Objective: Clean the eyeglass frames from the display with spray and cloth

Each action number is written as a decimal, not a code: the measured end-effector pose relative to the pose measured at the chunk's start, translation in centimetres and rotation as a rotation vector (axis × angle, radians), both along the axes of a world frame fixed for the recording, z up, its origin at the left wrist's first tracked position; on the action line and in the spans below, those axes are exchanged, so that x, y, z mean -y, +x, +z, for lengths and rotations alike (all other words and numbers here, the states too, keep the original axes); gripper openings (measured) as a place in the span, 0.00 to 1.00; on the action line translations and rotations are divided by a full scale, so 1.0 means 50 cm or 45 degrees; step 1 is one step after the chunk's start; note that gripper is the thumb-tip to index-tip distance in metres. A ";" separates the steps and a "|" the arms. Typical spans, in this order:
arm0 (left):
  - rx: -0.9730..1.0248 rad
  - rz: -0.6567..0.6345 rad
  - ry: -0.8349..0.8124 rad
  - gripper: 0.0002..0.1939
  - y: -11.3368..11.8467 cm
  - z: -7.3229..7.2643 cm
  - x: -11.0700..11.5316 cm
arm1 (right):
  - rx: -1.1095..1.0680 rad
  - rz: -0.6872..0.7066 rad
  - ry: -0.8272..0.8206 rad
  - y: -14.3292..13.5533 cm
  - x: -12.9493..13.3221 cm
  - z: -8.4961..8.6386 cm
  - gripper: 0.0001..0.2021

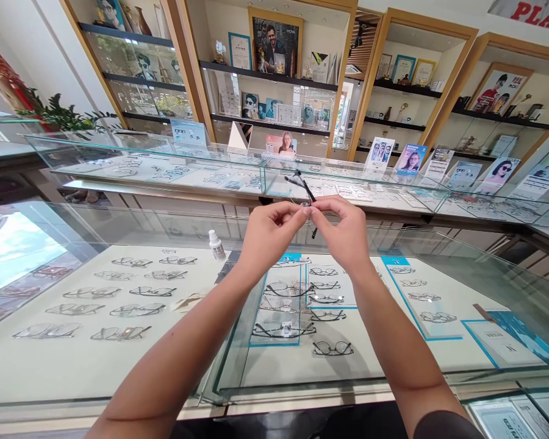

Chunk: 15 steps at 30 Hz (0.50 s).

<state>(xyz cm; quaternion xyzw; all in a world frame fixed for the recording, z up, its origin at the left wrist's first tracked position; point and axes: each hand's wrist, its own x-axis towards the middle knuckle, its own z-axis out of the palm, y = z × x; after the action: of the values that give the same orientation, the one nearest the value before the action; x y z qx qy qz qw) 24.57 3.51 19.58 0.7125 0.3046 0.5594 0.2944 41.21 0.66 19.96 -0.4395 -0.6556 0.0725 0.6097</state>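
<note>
Left hand (274,235) is mostly closed, thumb and index finger pinched together at the tips, and it's got hold of a pair of dark glasses (308,189). Right hand (343,231) is doing pretty much the same from the other side — thumb and index finger pinched on the glasses, thumbs meeting just about tip to tip. So the glasses sit right between the two hands, with one dark arm poking up and away past the fingertips and another dark bit showing below them. Fingers cover most of the middle, so I can't tell exactly which part each one grips.

As for room: both forearms reach out over the glass counter (119,401), hands held up above it, with open air between the forearms and out to either side. Near edge of the counter runs under the arms, well back from the hands. Closest thing to watch is a small white bottle (216,246) just left of the left wrist. Below, rows of glasses (139,291) lie on the left side, more between the forearms, some right of the right arm. Beyond the hands there's a second glass case (238,160) — its edge runs across behind the fingertips — then tall shelves (274,77) at the back.
</note>
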 end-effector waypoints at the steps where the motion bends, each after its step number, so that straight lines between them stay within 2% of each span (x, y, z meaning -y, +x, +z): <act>1: 0.000 -0.011 -0.026 0.19 -0.002 0.001 -0.004 | 0.036 -0.037 0.029 -0.007 0.003 -0.001 0.05; 6: 0.029 -0.036 -0.115 0.16 -0.014 0.009 -0.009 | 0.159 -0.030 0.007 -0.019 0.016 -0.001 0.05; 11: -0.002 0.084 -0.090 0.12 -0.023 0.016 -0.007 | 0.199 0.017 -0.006 -0.021 0.042 0.008 0.06; 15: -0.166 0.183 -0.028 0.11 -0.039 0.023 -0.009 | 0.160 0.037 -0.108 0.009 0.057 0.026 0.05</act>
<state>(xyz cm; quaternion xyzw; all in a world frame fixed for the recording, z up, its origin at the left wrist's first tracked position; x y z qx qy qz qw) 22.64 3.98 20.72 0.7204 0.3795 0.5282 0.2408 41.66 -2.19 21.28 -0.4590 -0.6953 0.0812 0.5471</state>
